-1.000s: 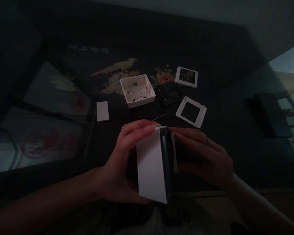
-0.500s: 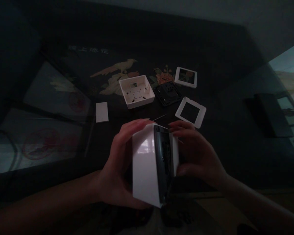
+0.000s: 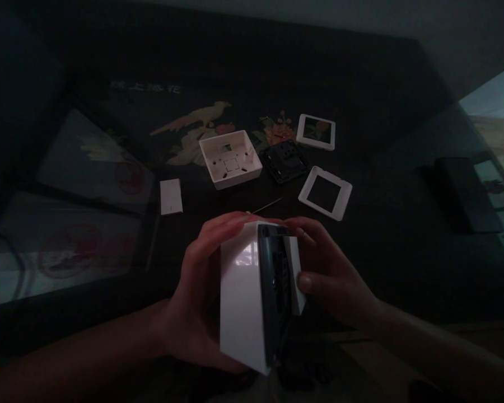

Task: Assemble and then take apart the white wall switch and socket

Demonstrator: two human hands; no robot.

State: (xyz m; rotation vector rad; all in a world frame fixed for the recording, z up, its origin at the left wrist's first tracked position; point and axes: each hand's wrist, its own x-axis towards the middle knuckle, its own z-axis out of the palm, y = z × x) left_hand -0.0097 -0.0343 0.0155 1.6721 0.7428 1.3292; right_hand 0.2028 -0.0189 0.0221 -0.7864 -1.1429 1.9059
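Observation:
My left hand is wrapped round the side of a white switch mounting box, which is held up on edge above the table. A dark switch module is seated in the box's open side, facing right. My right hand grips a white switch rocker plate, with the thumb on its outer face. The plate stands at the front of the dark module, slightly tilted; whether it is clipped in I cannot tell. The right fingertips are partly hidden behind the box.
Beyond my hands lie another white mounting box, a black switch module, two white frames and a thin metal shaft. A white plate lies left. A dark box-shaped object is far right on the dark, glossy table.
The mounting box has come slightly down and left in view. My right thumb now shows on the rocker plate's face, and the plate's outline is clearer beside the dark module.

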